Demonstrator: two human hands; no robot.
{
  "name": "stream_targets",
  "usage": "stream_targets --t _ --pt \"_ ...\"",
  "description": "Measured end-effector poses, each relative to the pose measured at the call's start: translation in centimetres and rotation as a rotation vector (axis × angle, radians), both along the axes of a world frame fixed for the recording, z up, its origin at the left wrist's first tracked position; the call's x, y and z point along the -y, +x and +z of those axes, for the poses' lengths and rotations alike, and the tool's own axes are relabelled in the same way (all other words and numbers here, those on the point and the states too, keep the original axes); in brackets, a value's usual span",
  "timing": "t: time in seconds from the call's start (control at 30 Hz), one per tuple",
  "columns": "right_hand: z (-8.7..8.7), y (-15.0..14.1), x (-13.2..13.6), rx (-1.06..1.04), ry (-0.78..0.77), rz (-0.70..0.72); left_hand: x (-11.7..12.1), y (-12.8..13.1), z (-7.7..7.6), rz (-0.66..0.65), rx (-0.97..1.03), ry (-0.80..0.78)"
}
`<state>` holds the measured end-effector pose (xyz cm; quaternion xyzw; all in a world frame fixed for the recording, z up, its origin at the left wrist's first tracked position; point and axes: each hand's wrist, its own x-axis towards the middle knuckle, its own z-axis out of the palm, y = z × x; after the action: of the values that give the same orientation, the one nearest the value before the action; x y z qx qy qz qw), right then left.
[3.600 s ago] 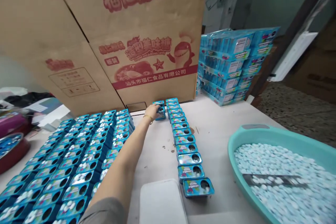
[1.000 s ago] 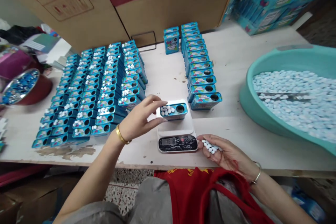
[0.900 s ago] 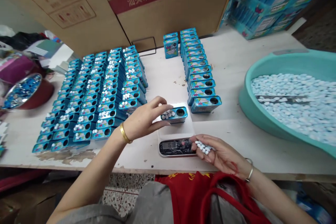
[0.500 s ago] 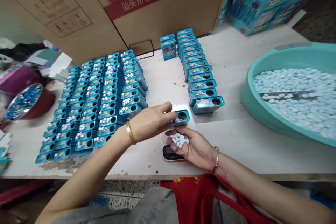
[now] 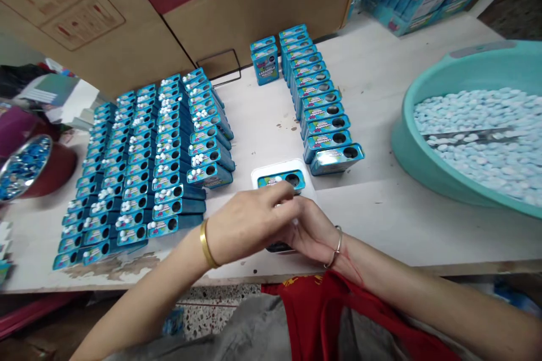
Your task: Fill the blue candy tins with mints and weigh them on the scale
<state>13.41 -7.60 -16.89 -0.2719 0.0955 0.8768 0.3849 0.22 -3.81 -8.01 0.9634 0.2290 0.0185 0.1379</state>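
Observation:
My left hand [image 5: 249, 220], with a gold bangle on its wrist, reaches across to my right hand [image 5: 313, 232], its fingertips pinched together over the palm. My right hand lies cupped, palm up, over the front of a small white scale [image 5: 259, 175]. The white candies it held a moment ago are mostly hidden under the left fingers. A blue tin [image 5: 277, 180] with a round hole in its top sits on the scale just beyond both hands, and neither hand touches it.
Several rows of blue tins topped with white candies [image 5: 156, 146] fill the table's left. A single row of empty-topped tins [image 5: 322, 118] runs back on the right. A teal basin [image 5: 406, 141] of pale blue candies stands far right, a metal bowl [image 5: 23, 166] far left, and a cardboard box [image 5: 254, 5] behind.
My left hand let go of the tin on the scale and dropped to my right palm. The right hand slid in over the scale's display. The candies on the tin's top are gone.

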Motion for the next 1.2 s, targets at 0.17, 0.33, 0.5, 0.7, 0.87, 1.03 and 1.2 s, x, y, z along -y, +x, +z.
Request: stream_targets --t 0.17,0.33,0.5,0.7,0.87,1.03,1.2 --pt "0.2 3.3 1.5 0.057 -0.054 0.164 0.7 -2.3 0.2 0.322 0.366 0.037" --pt "0.4 9.1 3.3 0.365 -0.110 0.026 0.6 -5.9 -1.9 0.684 0.587 -0.004" --pt "0.1 12.6 5.1 0.584 -0.202 -0.066 0.9 -6.7 -3.9 0.731 0.571 -0.090" --pt "-0.3 12.2 6.1 0.512 -0.181 -0.031 0.9 -5.5 -3.7 0.651 0.520 -0.057" --pt "-0.6 11.2 6.3 0.444 -0.164 -0.013 0.9 -3.8 -3.3 0.520 0.503 0.010" --pt "-0.9 10.3 5.7 0.387 -0.124 0.019 0.3 -2.1 -3.1 0.491 0.360 0.058" --pt "-0.3 7.8 3.8 0.309 0.022 0.054 -1.1 -1.8 -4.9 0.489 0.286 -0.044"
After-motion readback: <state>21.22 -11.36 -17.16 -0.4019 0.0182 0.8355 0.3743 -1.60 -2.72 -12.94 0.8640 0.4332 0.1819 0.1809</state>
